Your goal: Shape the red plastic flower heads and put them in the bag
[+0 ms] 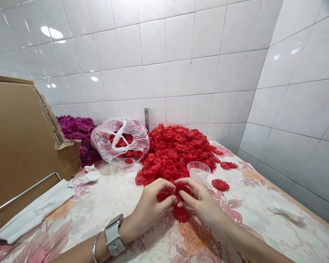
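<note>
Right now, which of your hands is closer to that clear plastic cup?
My right. The right hand is just in front of the clear plastic cup; the left hand is farther off, to the cup's left and nearer me.

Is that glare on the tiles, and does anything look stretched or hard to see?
Head view: small glare spots on the tiled wall, strongest at upper left; tile lines slant toward the sides, like wide-angle stretch; petals in the red heap run together.

head-worn view, facing forward and down, close above both hands (179,195)
</note>
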Demonstrator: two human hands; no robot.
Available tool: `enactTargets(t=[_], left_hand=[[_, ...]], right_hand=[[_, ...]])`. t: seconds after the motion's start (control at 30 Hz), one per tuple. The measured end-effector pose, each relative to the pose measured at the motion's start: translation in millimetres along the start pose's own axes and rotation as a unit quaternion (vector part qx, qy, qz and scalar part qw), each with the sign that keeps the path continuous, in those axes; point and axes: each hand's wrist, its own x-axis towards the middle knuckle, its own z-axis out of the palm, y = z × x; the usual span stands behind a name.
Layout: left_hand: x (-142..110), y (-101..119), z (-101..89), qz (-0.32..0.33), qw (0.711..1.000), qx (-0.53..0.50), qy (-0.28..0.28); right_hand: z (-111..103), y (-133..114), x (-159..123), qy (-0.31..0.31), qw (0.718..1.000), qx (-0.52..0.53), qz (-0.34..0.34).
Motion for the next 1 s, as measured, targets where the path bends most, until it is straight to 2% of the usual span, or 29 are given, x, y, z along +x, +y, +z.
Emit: enactTargets(t=[0.1,0.2,0.33,0.5,0.7,0.8,0.9,1.0], left_hand=[[-1,2,0.6,-0.016,1.000,-0.019,0.002],[-1,6,0.9,-0.036,0.996,-0.076,-0.017],[-1,8,2.4,-0.060,0.986,-0.144,-0.055],[-1,5,4.2,-0.094,0.970,-0.212,-0.070],[0,10,-0.5,-0.065,0.990,-0.111,-0.058],[2,6,-2.6,-0.073,0.990,-0.115,-0.046],[4,-1,-0.7,-0.116,0.968,-0.220,-0.034],[5,-6,4.1,-0.165,0.923,-0.344,-0.038]], right_hand=[[-1,-1,-1,-0.010,1.000,-0.018,0.007],[-1,-4,-2,0.007,0.999,-0.041,0.014],[0,-6,-3,0.037,0.994,-0.097,-0.024],[0,-7,-4,0.015,0.993,-0.108,-0.053],[-2,-1,-2,-0.040,0.994,-0.092,-0.040],[-3,4,-1,-0.056,0.995,-0.074,-0.021],[-2,5,0,-0.055,0.997,-0.051,-0.020],[0,4,0,-0.047,0.997,-0.034,-0.055]])
